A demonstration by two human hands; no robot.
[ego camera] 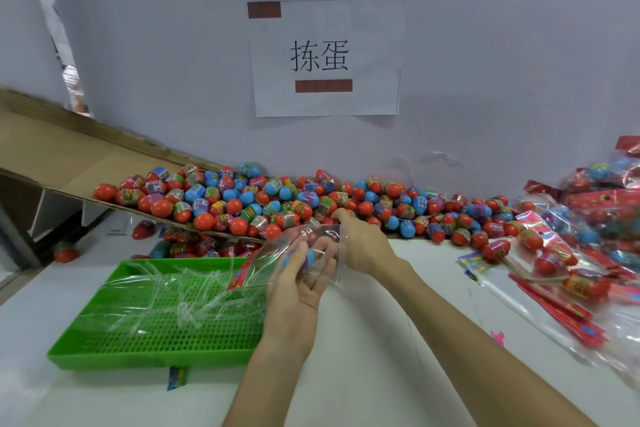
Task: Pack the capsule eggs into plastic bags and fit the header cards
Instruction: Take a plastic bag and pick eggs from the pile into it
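A: While our left hand [299, 282] cups the clear plastic bag [277, 253] just right of the green perforated plastic tray [156, 354], how far along do we reckon we are?

B: Early in this bag, we judge. Our left fingers [298, 255] curl round the film, and through it we see one blue-and-purple capsule egg [300, 259]. We cannot count any others.

A: And our right hand [362, 246]?

B: It reaches past the tray's far right corner into the heap of red, blue and purple capsule eggs [277, 198]. Its fingers [341, 215] bend down among them, but we cannot tell whether they pinch one.

A: What is done?

B: Well to the right of the tray, on the white surface [346, 357], lie finished packs with red header cards [571, 270], so we take it a batch is complete.

A: And what is left?

B: Plenty. The heap runs up the brown cardboard chute [69, 156] behind the tray, and empty clear bags [173, 291] lie in the tray. Our bag needs more eggs. A red printed edge [239, 276] shows at its end nearest the tray, but we cannot say whether that is its card.
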